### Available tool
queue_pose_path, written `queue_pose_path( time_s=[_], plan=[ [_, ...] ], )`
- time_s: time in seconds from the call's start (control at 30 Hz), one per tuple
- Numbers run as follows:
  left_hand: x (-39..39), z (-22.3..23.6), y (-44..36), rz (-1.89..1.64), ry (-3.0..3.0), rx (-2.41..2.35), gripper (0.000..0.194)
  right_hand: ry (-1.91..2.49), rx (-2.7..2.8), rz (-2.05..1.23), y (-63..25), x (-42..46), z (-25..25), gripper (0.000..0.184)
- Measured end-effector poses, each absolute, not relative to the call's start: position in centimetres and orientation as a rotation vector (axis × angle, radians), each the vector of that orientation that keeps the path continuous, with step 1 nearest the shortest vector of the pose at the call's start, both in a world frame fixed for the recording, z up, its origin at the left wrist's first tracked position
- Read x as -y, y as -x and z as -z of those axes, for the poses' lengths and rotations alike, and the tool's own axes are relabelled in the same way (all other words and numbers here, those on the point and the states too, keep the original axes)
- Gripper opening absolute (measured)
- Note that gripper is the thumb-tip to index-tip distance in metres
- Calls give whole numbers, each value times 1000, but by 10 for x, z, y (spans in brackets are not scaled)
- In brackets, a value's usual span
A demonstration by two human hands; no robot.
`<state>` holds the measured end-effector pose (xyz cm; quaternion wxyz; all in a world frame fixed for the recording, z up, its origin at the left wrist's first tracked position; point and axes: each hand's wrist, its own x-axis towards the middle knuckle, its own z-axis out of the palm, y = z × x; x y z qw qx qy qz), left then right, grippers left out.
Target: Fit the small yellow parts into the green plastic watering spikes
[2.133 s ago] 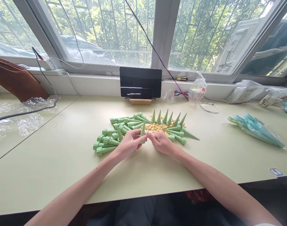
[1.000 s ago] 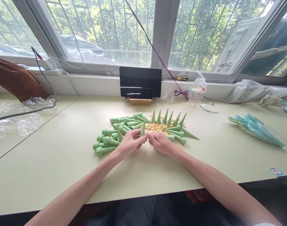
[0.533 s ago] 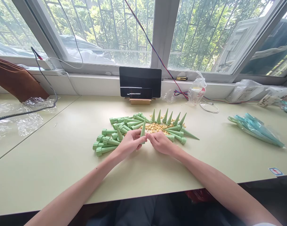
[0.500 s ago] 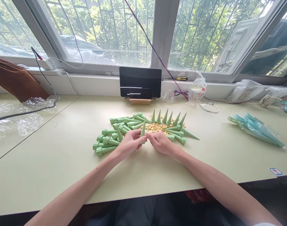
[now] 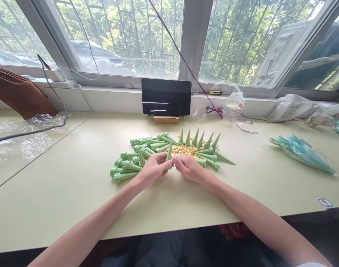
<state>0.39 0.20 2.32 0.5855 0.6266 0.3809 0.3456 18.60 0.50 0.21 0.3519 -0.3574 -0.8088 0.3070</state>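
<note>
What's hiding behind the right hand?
Behind the right hand lie small yellow pieces, with green cones standing tip-up along their far side. What the hand itself covers can't be seen.

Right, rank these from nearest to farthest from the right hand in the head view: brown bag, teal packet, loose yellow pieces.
From the right hand:
1. Loose yellow pieces: just beyond it, mid-table.
2. Teal packet: off to the right.
3. Brown bag: far left, toward the window.
</note>
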Motion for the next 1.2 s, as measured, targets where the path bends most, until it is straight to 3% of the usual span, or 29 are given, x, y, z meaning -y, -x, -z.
queue_pose_path(
  time_s=[1.2],
  plan=[
    [-1, -24, -3, -783, -1499, -918, 22, 969, 2110, -828, -186, -4, -3, 49]
  ],
)
